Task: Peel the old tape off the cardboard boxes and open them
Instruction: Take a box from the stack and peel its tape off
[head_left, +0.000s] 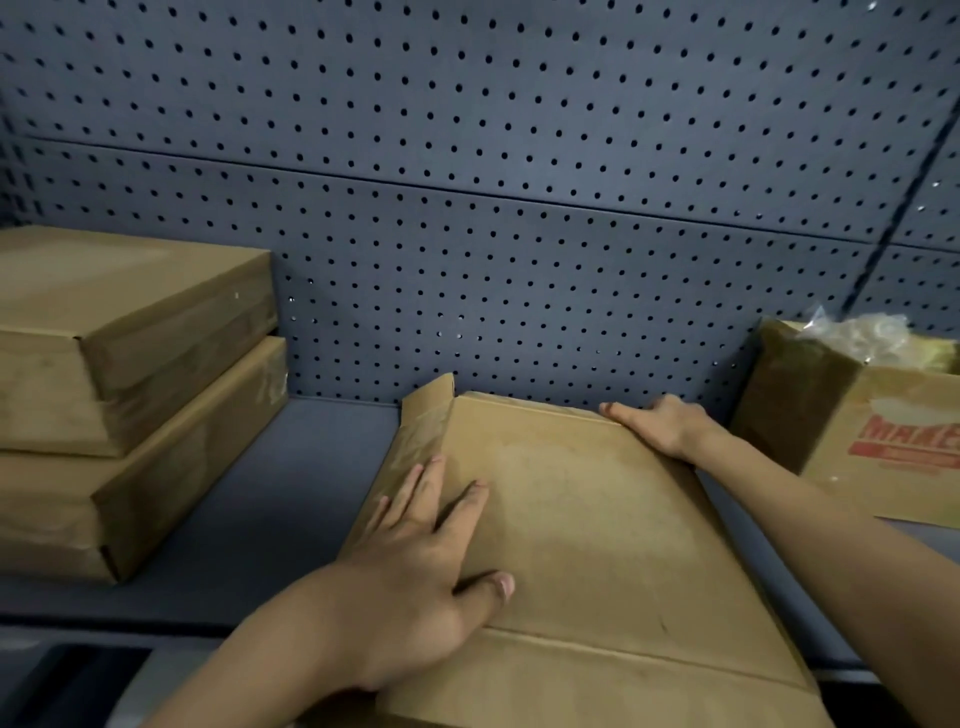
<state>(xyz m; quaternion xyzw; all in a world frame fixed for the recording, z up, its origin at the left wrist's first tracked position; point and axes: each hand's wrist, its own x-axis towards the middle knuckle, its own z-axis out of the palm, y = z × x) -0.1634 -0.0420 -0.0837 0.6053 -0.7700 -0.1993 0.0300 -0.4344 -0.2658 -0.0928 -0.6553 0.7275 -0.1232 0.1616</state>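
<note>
A flat brown cardboard box (597, 525) lies on the grey shelf in front of me, its near end sticking out over the shelf edge. My left hand (426, 561) lies flat on the box's left side, fingers spread and straight. My right hand (660, 423) rests on the far right corner, its fingers along the back edge. A side flap (428, 415) at the far left corner stands up, with wrinkled clear tape on it.
Two flat cardboard boxes (119, 384) are stacked at the left of the shelf (291, 499). At the right stands an open box with red lettering (883, 431), clear plastic showing at its top. A grey pegboard wall (519, 208) closes the back.
</note>
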